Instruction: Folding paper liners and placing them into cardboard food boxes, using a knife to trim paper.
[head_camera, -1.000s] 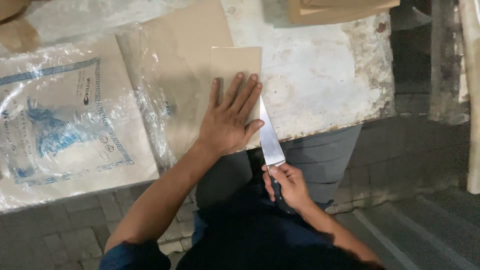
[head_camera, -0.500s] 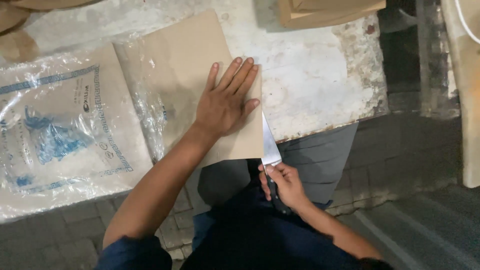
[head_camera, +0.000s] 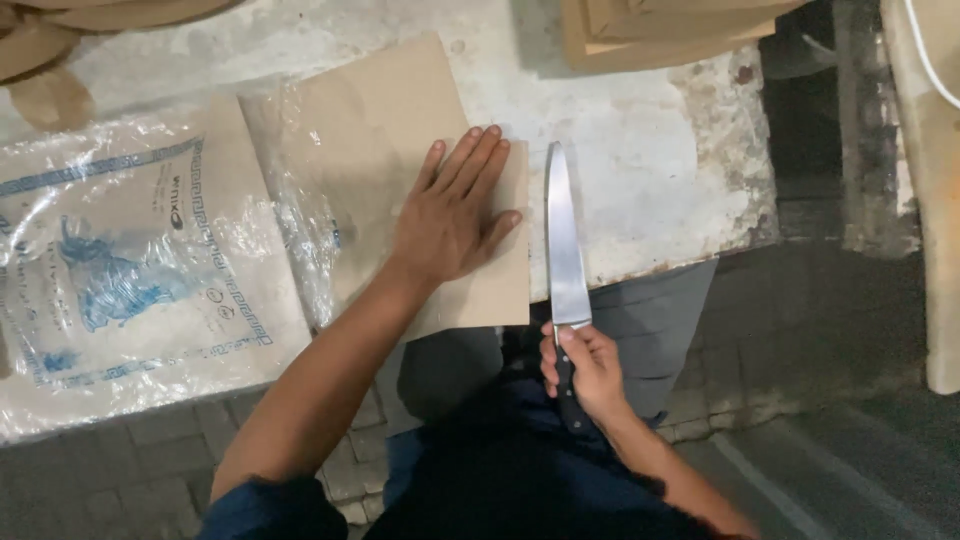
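My left hand (head_camera: 452, 215) lies flat, fingers spread, on a folded sheet of brown paper (head_camera: 400, 130) that rests on a worn white table (head_camera: 650, 190). My right hand (head_camera: 590, 370) grips the black handle of a large kitchen knife (head_camera: 564, 240). Its steel blade points away from me and lies just right of the paper's edge, apart from it, over the bare tabletop. The paper's near corner hangs past the table's front edge.
A clear plastic bag with blue print (head_camera: 130, 260) holding brown paper lies at the left. A stack of brown sheets (head_camera: 650, 30) sits at the table's far edge. More brown paper (head_camera: 50, 60) is at the top left. Brick paving (head_camera: 120, 480) lies below.
The knife has come out from under the paper's right edge and now lies beside it with the whole blade showing. My left hand stays pressed on the paper.
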